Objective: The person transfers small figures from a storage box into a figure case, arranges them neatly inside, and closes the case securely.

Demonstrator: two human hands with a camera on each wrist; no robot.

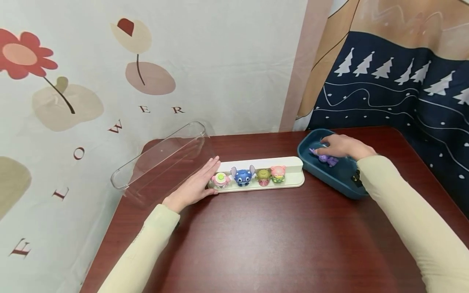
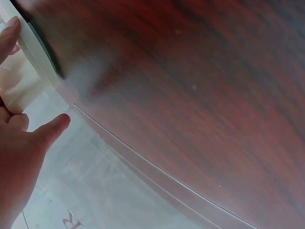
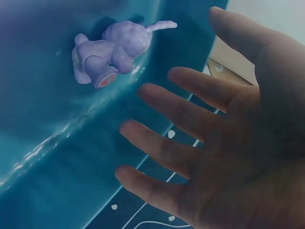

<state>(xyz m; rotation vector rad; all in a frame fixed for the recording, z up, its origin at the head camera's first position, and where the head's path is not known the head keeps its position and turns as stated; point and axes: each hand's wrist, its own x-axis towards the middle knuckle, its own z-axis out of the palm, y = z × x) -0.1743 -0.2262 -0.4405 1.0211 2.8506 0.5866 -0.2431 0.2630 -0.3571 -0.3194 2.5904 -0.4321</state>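
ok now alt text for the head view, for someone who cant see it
A person's right hand reaches toward a purple toy in a blue tray, while the left hand rests against the left end of a cream tray holding four small figures in a row. A long clear cover sits at the left on the dark red table.

A display base (image 1: 295, 181) on a table (image 1: 256, 232) bears four figurines (image 1: 243, 177) in a row. At the base's left end is the left hand (image 1: 194, 183); farther left, a cover (image 1: 163, 156). Right of the base, a tub (image 1: 344, 177) contains another figurine (image 1: 328, 160), near the right hand (image 1: 340, 146).
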